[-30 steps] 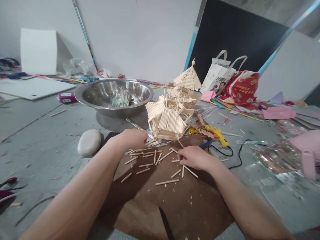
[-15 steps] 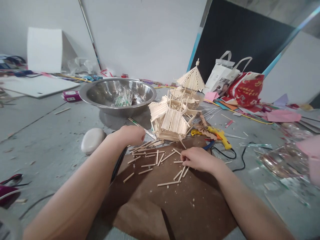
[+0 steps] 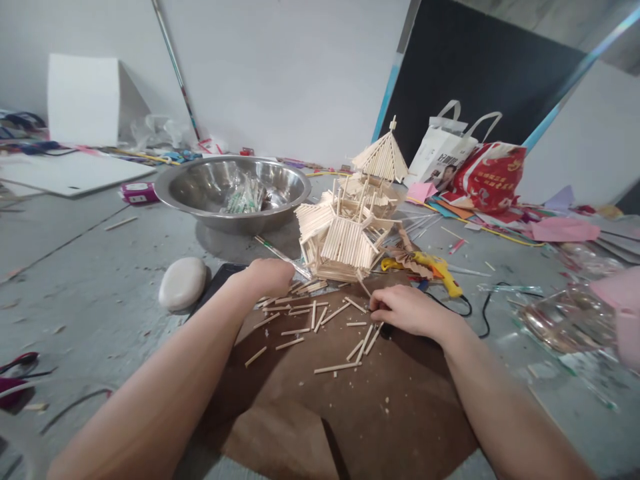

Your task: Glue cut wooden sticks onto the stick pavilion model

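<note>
A pagoda model [image 3: 350, 240] built of thin wooden sticks stands at the far edge of a brown sheet [image 3: 400, 413]. My left hand [image 3: 273, 277] hovers over loose sticks just left of the model, its fingers curled closed and mostly turned from view. Whatever it may hold is hidden. To the right, my right hand [image 3: 400, 310] is low over the sheet with bent fingers drawn together near the ends of some short sticks [image 3: 373, 339]. What lies between those fingertips cannot be made out. Several more short wooden sticks [image 3: 295, 331] are scattered between both hands.
Behind my left hand sits a steel basin [image 3: 185, 203] with a bagged bundle inside. A white rounded case [image 3: 183, 283] and a dark flat object [image 3: 215, 287] are left. A yellow glue gun [image 3: 440, 270] with its cord lies right. Bags [image 3: 490, 177] and paper scraps lie beyond.
My right hand has shifted slightly right, away from the short sticks. My left hand has moved a little right, uncovering more of the dark flat object. The model stays put.
</note>
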The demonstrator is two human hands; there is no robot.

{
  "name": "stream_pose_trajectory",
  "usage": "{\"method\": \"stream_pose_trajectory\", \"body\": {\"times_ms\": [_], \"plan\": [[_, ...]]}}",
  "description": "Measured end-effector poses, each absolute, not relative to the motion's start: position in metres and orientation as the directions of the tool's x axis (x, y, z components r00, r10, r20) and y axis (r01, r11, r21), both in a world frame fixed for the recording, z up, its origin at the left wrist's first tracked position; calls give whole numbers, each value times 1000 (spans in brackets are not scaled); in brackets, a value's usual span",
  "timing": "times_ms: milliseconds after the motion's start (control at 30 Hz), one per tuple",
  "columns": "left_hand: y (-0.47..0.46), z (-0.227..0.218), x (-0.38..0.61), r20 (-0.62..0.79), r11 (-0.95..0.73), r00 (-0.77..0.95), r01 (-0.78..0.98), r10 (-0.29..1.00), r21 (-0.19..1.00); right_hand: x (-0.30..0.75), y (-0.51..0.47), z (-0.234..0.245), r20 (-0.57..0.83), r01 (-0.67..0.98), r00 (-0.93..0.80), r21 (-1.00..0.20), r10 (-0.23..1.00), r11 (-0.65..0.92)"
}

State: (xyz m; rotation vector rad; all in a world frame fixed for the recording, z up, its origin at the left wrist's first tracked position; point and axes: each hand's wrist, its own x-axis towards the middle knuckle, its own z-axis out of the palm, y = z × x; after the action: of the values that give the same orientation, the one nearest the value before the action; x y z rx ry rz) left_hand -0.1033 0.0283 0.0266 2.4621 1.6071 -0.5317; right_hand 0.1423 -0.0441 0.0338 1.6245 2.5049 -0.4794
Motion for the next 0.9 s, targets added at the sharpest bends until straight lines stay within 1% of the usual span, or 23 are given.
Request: {"method": "stream_pose_trajectory", "body": {"times_ms": [133,267,433,567,600,733,900], "plan": [[31,34,-107,-395,-439,404,899,825,2,146,-45,41,-249,910,-398,-227,883,346],[36,38,-112,-368,-489,484,868,793,88,149,-46,47,-242,918,-369,-250,897,310],[39,28,-110,-329,-428,423,902,844,63,150,-45,49,-232,921,-353,-259,906,292],[37,25,-104,-160,-451,453,891,877,47,147,-45,44,-241,914,-385,-237,891,330],[36,25,-104,-137,-463,464,885,875,44,145,-45,42,-245,912,-392,-231,887,339],[37,23,-106,-166,-487,488,872,857,52,139,-43,28,-240,903,-418,-215,876,372],[42,15,-111,-203,-537,544,838,814,93,142,-37,16,-235,933,-360,-112,903,343]]}}
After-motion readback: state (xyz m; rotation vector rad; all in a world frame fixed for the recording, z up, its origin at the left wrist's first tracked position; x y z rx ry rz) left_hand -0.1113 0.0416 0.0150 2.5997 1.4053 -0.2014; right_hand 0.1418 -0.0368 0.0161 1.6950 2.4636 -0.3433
